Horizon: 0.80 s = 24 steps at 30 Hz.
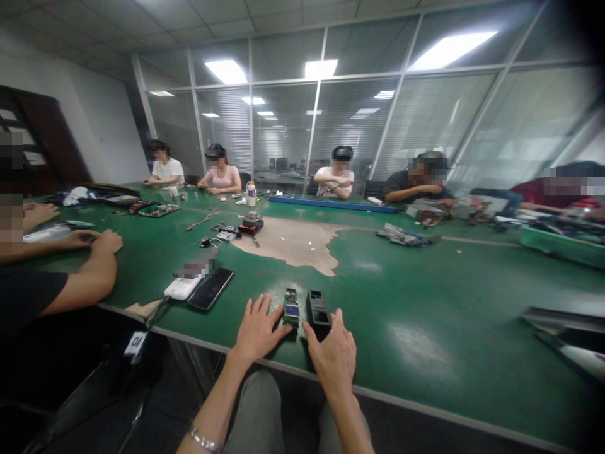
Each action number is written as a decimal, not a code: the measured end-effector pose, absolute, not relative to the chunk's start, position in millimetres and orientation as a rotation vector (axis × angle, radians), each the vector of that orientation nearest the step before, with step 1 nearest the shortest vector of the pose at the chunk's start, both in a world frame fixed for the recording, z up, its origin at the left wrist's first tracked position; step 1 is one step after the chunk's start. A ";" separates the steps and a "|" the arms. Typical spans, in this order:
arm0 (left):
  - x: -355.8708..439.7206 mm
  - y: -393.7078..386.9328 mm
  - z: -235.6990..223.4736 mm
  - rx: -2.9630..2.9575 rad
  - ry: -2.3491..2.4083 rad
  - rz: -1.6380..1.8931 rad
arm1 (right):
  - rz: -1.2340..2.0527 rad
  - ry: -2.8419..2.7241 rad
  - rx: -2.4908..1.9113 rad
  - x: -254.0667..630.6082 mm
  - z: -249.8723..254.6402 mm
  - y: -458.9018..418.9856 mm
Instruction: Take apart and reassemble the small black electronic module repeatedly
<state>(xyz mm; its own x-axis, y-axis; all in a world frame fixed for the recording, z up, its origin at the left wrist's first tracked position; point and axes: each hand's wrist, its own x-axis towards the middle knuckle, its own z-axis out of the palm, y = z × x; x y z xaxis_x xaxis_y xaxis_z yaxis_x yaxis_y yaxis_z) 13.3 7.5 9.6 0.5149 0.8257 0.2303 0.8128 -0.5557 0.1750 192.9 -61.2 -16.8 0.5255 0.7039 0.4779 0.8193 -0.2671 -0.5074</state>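
Near the front edge of the green table, a small green circuit board with a bluish display lies face up. Beside it on the right is a black plastic housing with cut-out openings, long and narrow. My left hand rests on the table to the left of the board, fingers spread, thumb close to its lower end. My right hand is at the housing's lower right side, thumb and fingers apart around its near end. Whether the right fingers touch the housing I cannot tell.
A black phone and a white power bank lie to the left. Farther back are a bottle, a blue bar and grey gloves. A green basket stands right. Several people sit around the table.
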 end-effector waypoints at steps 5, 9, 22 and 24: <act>13.3 7.3 8.5 2.700 1.461 0.453 | -0.177 -1.212 -2.006 192.6 -13.6 -62.5; 13.3 7.2 7.9 2.704 1.460 0.452 | -0.163 -1.194 -1.999 191.6 -10.4 -63.6; 11.2 9.6 4.6 2.695 1.445 0.458 | -0.083 -1.185 -1.974 190.5 11.2 -60.8; 11.2 9.6 4.0 2.693 1.446 0.472 | -0.059 -1.175 -1.926 185.4 22.0 -57.2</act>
<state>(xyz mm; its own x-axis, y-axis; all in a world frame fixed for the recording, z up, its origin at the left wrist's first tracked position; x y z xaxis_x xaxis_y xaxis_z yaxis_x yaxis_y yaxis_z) 11.2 9.6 4.0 0.5163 0.8213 0.2429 0.8064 -0.5617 0.1850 185.4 -57.2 22.0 0.5558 0.7057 0.4394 0.7462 -0.1905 -0.6379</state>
